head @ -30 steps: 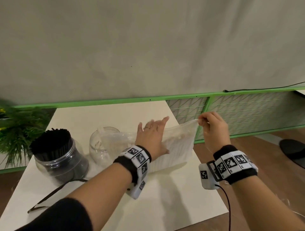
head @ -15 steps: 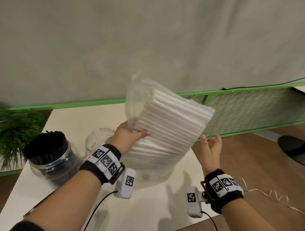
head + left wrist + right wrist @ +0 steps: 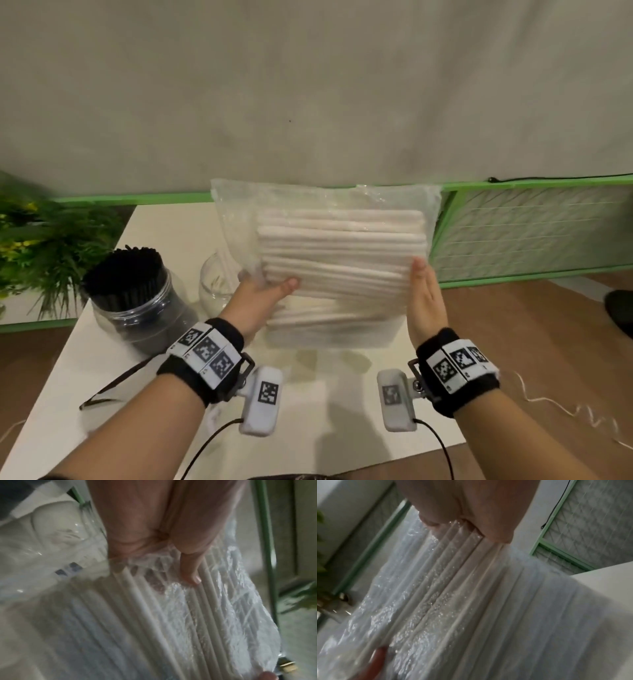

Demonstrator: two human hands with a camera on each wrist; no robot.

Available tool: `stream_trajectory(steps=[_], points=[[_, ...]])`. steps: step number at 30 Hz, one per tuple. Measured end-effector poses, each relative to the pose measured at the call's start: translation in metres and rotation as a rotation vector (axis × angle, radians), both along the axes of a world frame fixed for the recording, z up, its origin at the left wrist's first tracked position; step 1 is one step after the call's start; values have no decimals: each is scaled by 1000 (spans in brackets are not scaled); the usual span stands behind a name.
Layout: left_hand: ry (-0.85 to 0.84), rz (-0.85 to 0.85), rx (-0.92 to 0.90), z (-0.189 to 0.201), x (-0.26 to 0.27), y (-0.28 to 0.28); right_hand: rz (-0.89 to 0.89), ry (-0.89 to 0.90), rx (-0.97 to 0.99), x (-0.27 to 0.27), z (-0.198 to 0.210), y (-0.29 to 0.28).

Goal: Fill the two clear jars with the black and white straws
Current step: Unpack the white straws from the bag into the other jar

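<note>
Bag of white straws (image 3: pixel 339 260) now level, straws lying left-right; left hand (image 3: pixel 260 294) grips it, flat right hand (image 3: pixel 424 298) newly pressing its end.

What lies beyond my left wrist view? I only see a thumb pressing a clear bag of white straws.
Observer: The right hand presses flat against the opposite end of the bag, fingers straight.
Operator: Any filled jar?
Observer: Yes, the left jar on the table is packed with black straws.
Operator: The other jar?
Observer: The second jar stands just behind the left hand and looks nearly empty.
</note>
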State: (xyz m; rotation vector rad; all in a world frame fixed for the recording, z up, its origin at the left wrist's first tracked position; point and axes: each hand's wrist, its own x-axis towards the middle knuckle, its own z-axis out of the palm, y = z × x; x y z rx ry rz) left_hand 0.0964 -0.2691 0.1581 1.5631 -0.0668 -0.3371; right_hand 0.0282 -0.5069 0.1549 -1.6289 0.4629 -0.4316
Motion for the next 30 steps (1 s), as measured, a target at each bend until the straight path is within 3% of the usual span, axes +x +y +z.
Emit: stream_trajectory(steps=[2,6,11,14,19,23,27,30], points=[[-15,-15,-74,2,-1,0,-39,-51,7,-2,5,2],[41,-10,-2,-12,-4,-1,28,70,1,-3,-4,13],[3,62,20,-21,-5,3,-4,57,5,-3,-10,8],[73,-4,88,-29,-10,1,88,130,24,-5,-20,13],[58,26,74,-28,-14,5,69,20,-32,-15,-17,8],[114,-62,138,-32,-18,6,164,160,-25,-15,-28,7],[64,-86,127,-22,-17,9,107,23,-34,-14,-7,1],[66,-152,251,-26,-18,8,144,131,-9,-9,-23,4]])
